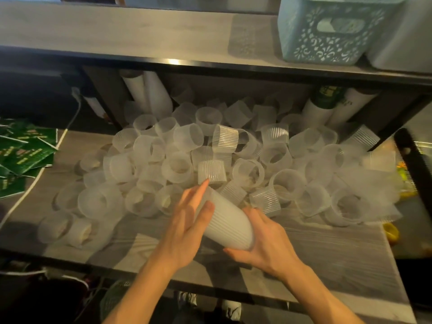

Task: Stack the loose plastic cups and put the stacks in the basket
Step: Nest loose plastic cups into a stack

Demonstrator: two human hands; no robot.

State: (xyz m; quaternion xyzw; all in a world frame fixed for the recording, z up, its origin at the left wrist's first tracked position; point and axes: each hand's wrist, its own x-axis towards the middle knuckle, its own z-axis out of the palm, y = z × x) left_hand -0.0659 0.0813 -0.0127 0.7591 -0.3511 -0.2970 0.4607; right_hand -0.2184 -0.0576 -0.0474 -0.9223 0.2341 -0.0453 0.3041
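From the head view, the job looks barely under way: one stack of cups [228, 226] lies tilted between the hands, near six o'clock of the lower shelf [327, 249], while a big heap of loose cups [177, 164] covers the shelf from nine o'clock round to three. The right hand [266, 244] cradles the stack's wide end, fingers curled under and around it. The left hand [187, 228] lies against the stack's side with fingers straight and spread, its fingertips reaching toward a ribbed cup [211, 171] at twelve o'clock of the stack. The pale blue basket [339, 29] stands on the upper shelf at one o'clock; whether it holds any stacks cannot be told. So nearly all of the stacking and loading seems left. Around: white tubes [149, 94] leaning at the back at eleven o'clock, green packets [25, 150] at nine o'clock, a white cable [70, 122] beside them. The upper shelf's dark edge [210, 64] overhangs the heap and may crowd the lift to the basket.
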